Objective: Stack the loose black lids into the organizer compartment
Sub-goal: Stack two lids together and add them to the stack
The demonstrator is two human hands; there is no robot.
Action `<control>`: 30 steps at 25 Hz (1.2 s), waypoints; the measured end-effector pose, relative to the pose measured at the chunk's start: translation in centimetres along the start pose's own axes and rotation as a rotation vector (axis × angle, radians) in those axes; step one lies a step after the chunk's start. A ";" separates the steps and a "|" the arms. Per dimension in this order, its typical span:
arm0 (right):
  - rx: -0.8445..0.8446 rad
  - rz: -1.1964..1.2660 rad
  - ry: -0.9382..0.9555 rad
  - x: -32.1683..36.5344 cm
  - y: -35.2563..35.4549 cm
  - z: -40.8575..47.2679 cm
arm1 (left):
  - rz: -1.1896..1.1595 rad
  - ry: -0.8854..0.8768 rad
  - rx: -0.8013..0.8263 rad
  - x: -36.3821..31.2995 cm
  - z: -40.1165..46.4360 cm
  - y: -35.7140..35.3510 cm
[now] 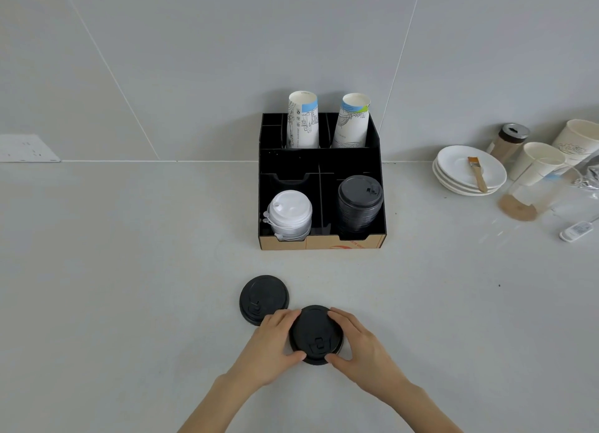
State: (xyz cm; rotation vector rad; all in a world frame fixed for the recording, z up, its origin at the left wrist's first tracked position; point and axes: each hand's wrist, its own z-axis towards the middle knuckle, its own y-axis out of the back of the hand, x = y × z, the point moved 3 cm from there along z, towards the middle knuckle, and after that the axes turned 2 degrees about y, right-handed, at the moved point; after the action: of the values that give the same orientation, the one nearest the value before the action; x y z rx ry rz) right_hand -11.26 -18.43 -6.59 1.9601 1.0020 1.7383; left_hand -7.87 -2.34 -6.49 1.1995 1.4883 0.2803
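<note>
A black lid [316,334] lies on the grey counter near me, held from both sides: my left hand [269,348] grips its left edge and my right hand [359,345] its right edge. It may be more than one lid stacked; I cannot tell. A second loose black lid [262,298] lies flat just to the upper left, touching my left fingers. Farther back stands the black organizer [381,186]. Its front right compartment holds a tall stack of black lids [359,206]; the front left one holds a stack of white lids [290,214].
Two stacks of printed paper cups [303,120] stand in the organizer's rear slots. At the right are stacked white saucers [453,160] with a brush [478,173], a shaker jar [509,142], paper cups [538,160], a clear cup [525,199] and a small white device [577,230].
</note>
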 end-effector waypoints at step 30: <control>-0.414 0.007 0.161 2.0 13.8 6.9 | -0.021 -0.158 -0.408 -10.5 9.7 9.2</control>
State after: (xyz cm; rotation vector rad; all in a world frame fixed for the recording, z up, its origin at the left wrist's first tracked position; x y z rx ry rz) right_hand -0.78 -25.27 2.66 1.5862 0.6158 1.9462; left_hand 3.23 -10.60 3.40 0.8571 1.2323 0.4419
